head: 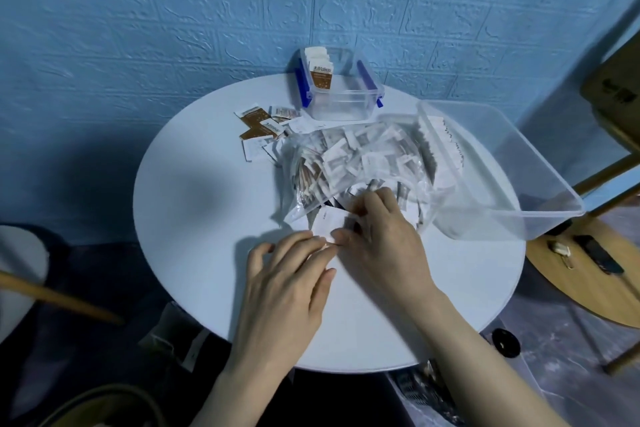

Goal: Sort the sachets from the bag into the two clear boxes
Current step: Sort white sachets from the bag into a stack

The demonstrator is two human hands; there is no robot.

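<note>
Paper and thin film, by the look of them, so the sachets should be very light, limp and a bit slick; I would pinch each by a sealed edge, not the filled middle. Most sit in the clear plastic bag (360, 166) at the table's (207, 218) centre, mouth toward six o'clock. At that mouth the right hand (384, 236), fingers curled, pinches white sachets (327, 224), while the left hand (287, 274) lies with fingers nearly straight, tips touching the same sachets. Brown-and-white loose sachets (261, 128) lie at eleven o'clock from the bag. Behind it at twelve, the small box (337, 104) with blue clips holds upright brown ones; their white band carries print I cannot read surely. A few white ones stand in the large box (519, 180) at three o'clock.
</note>
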